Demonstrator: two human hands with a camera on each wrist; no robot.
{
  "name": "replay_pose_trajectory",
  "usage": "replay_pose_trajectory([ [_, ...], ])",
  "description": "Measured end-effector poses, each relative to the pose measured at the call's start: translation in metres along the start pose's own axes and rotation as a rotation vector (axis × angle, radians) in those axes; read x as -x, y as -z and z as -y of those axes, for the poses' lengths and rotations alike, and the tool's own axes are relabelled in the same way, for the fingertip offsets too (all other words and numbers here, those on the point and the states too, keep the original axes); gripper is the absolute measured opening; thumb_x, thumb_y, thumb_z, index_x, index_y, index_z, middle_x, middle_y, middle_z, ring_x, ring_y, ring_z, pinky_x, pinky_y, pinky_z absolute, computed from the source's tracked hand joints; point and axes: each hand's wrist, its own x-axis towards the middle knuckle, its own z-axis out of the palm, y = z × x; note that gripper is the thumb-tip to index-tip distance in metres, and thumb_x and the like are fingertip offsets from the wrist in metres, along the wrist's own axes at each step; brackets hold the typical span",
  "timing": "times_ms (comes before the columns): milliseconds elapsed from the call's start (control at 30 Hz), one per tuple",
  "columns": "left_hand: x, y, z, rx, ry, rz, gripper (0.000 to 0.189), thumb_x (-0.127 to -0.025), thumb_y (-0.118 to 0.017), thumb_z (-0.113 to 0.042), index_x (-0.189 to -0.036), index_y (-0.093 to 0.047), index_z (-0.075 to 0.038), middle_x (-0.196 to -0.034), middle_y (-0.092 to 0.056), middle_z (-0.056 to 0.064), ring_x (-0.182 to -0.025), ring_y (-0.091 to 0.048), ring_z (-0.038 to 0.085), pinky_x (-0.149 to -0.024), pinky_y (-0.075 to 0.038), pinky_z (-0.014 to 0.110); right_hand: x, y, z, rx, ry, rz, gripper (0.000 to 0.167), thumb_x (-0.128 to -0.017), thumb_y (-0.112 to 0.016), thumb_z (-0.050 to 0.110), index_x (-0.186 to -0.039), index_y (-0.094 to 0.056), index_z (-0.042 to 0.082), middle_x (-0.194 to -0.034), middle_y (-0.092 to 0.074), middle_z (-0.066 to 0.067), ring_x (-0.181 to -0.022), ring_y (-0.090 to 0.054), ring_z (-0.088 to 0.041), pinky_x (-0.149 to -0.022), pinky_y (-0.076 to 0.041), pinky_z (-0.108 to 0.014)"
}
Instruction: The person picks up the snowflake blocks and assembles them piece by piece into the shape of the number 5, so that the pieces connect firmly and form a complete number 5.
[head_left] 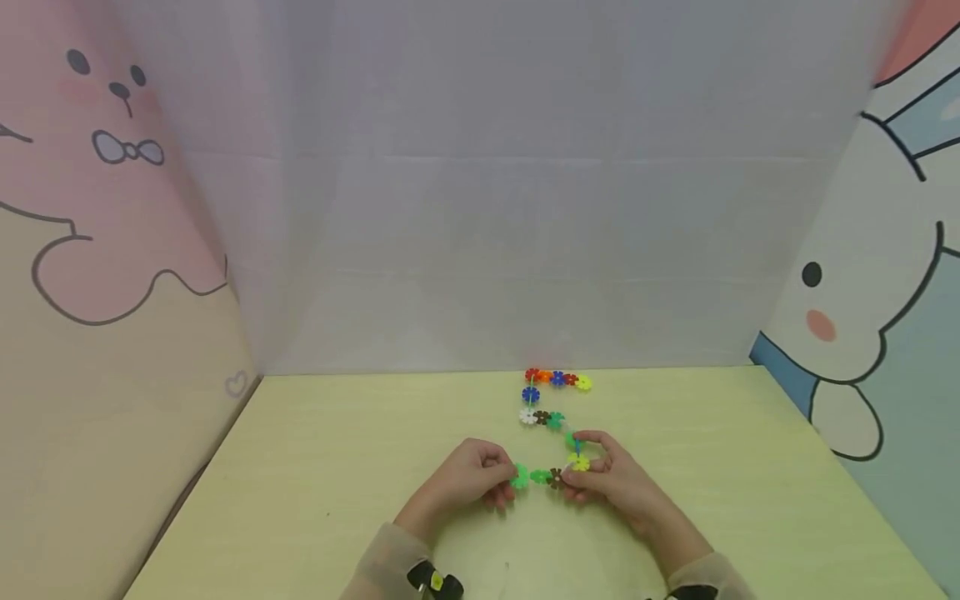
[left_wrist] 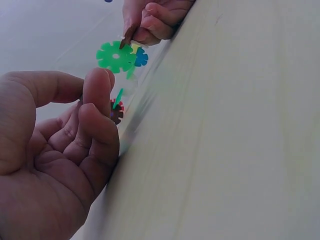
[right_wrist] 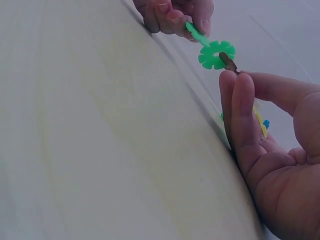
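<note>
A chain of notched plastic snowflake discs winds over the table, its near end between the two hands. My left hand pinches a bright green disc with thumb and fingers. Beside it is another green disc, slotted onto a brown disc; whether the two green ones are joined I cannot tell. Thumb and fingers of my right hand pinch the chain next to the brown disc. A yellow disc lies by the right fingers, while the right index finger reaches over a green disc.
Farther back the chain runs through a white disc, a blue disc and a red disc, ending at a yellow-green disc. A pale wooden table bears everything. Behind it hangs a grey-white curtain, with cartoon-printed panels at both sides.
</note>
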Motion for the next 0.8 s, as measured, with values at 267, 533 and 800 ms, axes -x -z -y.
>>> replay_pose_trajectory([
  [267,0.0007,-0.0037,-0.0029,0.039,0.026,0.023,0.018,-0.104,-0.068,-0.009,-0.091,-0.075,0.001,-0.074,-0.076,0.008,-0.057,-0.068,0.013,-0.053,-0.055,0.024,0.0008,0.0005,-0.0002,-0.014,0.006,0.019,0.086,-0.097,-0.083,0.005,-0.162,-0.027,-0.001,-0.092,-0.079,-0.016,-0.079,-0.078,-0.021,-0.078,-0.064,-0.032],
  [533,0.0012,-0.0089,-0.0043,0.096,0.042,0.064,0.018,-0.103,-0.064,-0.005,-0.092,-0.074,0.004,-0.073,-0.075,0.01,-0.056,-0.07,0.014,-0.056,-0.06,0.027,0.0012,-0.002,0.0016,0.023,0.011,0.02,0.088,-0.095,-0.085,0.005,-0.162,-0.028,0.0,-0.092,-0.079,-0.017,-0.079,-0.078,-0.023,-0.083,-0.064,-0.035],
  [800,0.0019,-0.0091,-0.0054,0.154,0.053,0.059,0.016,-0.106,-0.064,-0.001,-0.094,-0.071,0.007,-0.073,-0.075,0.011,-0.059,-0.071,0.015,-0.06,-0.063,0.03,0.0017,-0.0063,0.0035,0.031,0.003,0.007,0.088,-0.095,-0.084,0.004,-0.162,-0.028,0.0,-0.096,-0.079,-0.019,-0.083,-0.081,-0.027,-0.088,-0.064,-0.037],
])
